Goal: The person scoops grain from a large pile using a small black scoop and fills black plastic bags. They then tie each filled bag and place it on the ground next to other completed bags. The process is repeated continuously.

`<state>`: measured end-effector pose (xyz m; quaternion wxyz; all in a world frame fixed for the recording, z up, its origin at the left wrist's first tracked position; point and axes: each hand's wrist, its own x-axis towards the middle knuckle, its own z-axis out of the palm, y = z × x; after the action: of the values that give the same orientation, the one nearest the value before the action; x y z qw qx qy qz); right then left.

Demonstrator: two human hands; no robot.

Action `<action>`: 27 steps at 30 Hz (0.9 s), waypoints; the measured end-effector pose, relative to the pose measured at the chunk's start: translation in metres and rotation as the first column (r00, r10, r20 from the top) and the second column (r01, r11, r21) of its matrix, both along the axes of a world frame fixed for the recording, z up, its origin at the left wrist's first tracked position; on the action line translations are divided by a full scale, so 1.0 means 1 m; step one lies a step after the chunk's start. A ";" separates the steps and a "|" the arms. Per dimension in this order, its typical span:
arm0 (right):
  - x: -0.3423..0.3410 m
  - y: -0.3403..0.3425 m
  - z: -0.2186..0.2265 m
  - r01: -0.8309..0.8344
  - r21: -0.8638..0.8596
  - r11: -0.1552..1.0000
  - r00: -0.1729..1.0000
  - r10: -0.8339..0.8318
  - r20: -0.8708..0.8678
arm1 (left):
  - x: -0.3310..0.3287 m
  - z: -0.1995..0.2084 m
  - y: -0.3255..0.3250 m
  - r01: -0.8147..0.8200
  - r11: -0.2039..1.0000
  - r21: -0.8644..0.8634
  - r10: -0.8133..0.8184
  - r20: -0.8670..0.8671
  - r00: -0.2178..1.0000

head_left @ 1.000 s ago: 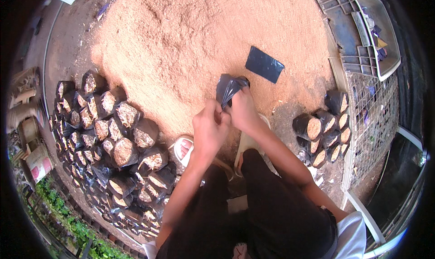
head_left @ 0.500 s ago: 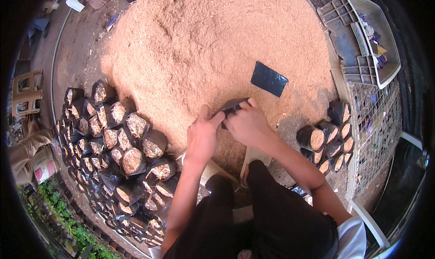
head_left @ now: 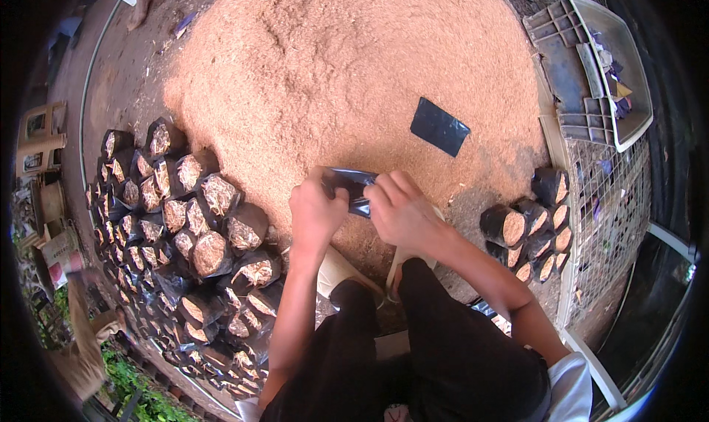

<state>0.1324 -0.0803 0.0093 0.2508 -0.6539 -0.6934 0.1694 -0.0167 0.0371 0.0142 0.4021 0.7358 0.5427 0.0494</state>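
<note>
Between my two hands is a small black plastic bag (head_left: 351, 184), stretched sideways with a shiny face showing. My left hand (head_left: 317, 211) grips its left side, the thumb toward the middle. My right hand (head_left: 405, 211) pinches its right side. What the bag's inside holds, if anything, I cannot see. Both hands are just over the near edge of a large heap of light brown sawdust (head_left: 354, 75). On the heap, beyond my right hand, lies a flat black plastic bag (head_left: 440, 127).
Many filled black bags (head_left: 214, 254) with open tops crowd the ground at left. Several more filled bags (head_left: 515, 228) stand at right, beside a wire mesh panel (head_left: 609, 215). A pale plastic crate (head_left: 617, 67) with scraps lies far right. Another person's foot (head_left: 140, 8) shows far left.
My hands have spread slightly apart, pulling the black bag wider and turning its shiny face into view. At the left edge, another person's limb has moved nearer.
</note>
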 end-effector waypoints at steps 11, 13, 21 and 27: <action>0.065 0.187 0.047 0.096 0.500 0.861 0.988 -0.144 0.059 | -0.022 -0.004 0.002 -0.142 0.990 -0.017 0.142 0.251 0.958; 0.057 0.253 0.055 0.146 0.476 0.867 0.962 -0.237 0.137 | -0.027 -0.012 -0.002 -0.249 0.966 -0.063 0.256 0.313 0.915; 0.072 0.324 -0.017 0.222 0.427 0.877 0.957 -0.279 0.074 | -0.033 -0.019 0.003 -0.208 0.945 -0.254 0.310 0.484 0.818; 0.103 0.298 -0.046 0.421 0.130 0.898 0.891 -0.381 -0.249 | -0.034 -0.007 0.006 -0.265 0.895 -0.359 0.429 0.526 0.734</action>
<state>0.2351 0.2172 -0.0364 0.4127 -0.7353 -0.5239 0.1205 -0.0510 0.0434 0.0074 0.6272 0.5081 0.5197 0.2798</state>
